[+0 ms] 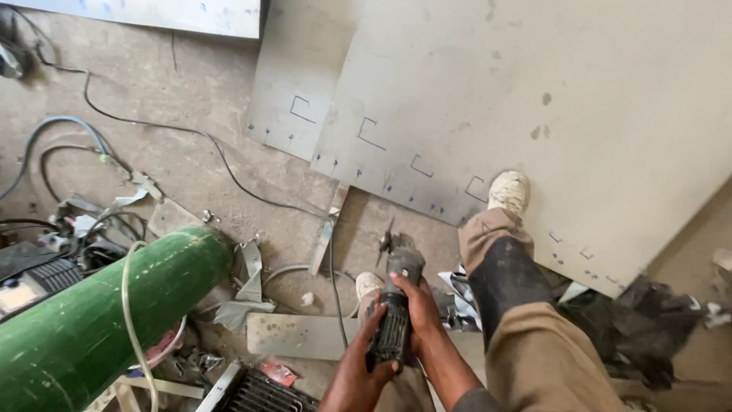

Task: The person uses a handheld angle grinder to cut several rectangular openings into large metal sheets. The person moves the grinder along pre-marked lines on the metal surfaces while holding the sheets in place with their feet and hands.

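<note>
The angle grinder [395, 301] is partly hidden: its rear body lies under the right hand [418, 307] and left hand [364, 358]; its disc shows only edge-on, its condition unreadable; left of the grinder, the green cylinder [99, 313] runs off the bottom-left edge; above it, the large metal sheet [549, 114] is cut by the top and right edges.

A metalworking shop, seen from where you stand on its floor.

You are over a bare concrete floor [191, 99] with large grey metal sheets [534, 114] laid flat, marked with small bracket-shaped lines along their edges. Left of the sheets lies a green gas cylinder [99, 313] with a pale hose [130, 305] looped over it. Black and blue cables [152, 126] trail beyond the cylinder, and metal offcuts [244, 282] litter the floor just beside it.
</note>
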